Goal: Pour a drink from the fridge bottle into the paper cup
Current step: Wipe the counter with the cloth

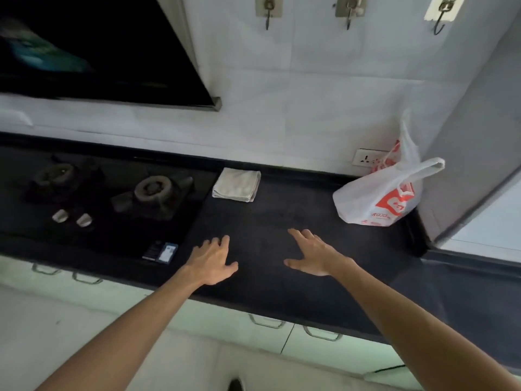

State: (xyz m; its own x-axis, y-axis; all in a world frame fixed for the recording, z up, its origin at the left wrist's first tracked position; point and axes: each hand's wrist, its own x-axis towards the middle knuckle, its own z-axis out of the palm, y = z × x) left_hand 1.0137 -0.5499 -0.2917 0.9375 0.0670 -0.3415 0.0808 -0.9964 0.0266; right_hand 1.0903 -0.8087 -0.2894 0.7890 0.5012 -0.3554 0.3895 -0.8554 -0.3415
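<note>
a view from a head-worn camera looks down at a dark kitchen counter (270, 221) set against a pale tiled wall. two bare forearms reach forward over the counter's front edge. the left hand (212, 262) is spread flat, palm down, fingers apart, grasping nothing, and it hovers over or rests on the bare dark surface; which of the two cannot be told. the right hand (313, 255) sits a little apart from it, also with fingers splayed and thumb pointing inward, and it too is empty. neither the bottle nor the paper cup shows anywhere in this view. to the left a black gas hob (98, 198) is set into the counter, with two burners and two pale knobs. a small dark box (160, 252) lies at the hob's near right corner, just left of the left hand. a folded pale cloth (236, 184) lies beside the hob near the wall. at the far right a white plastic bag with red print (380, 193) stands against the corner, in front of a wall socket (366, 157). three metal hooks (267, 9) hang on the wall above. pale cabinet fronts with metal handles (266, 321) run below the counter.
</note>
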